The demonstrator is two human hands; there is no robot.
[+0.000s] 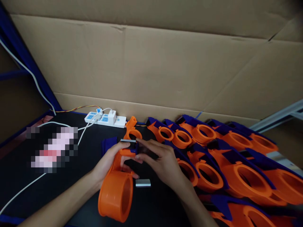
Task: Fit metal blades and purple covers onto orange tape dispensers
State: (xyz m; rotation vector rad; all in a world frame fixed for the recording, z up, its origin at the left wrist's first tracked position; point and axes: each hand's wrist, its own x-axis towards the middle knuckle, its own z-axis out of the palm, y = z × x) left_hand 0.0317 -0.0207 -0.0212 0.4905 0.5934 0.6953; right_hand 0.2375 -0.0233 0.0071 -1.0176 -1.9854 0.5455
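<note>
My left hand [110, 160] is wrapped round the neck of an orange tape dispenser [115, 195], its thumb pressing on the black top of the head. A toothed metal blade [128, 140] lies across that head. Thumb and forefinger of my right hand [163, 157] pinch the head's right end, the forefinger touching the blade's tip. On the black table below lies a small silver metal strip [143, 183]. Just behind the blade are an orange dispenser part [133, 133] and a dark blue piece [109, 145], partly hidden by the left hand.
Several orange and blue tape dispensers [251, 179] crowd the right side. At the back stands a white power strip [105, 119] with plugs and cables. A pixelated pink object [55, 148] lies at left. A cardboard wall [153, 66] closes off the rear.
</note>
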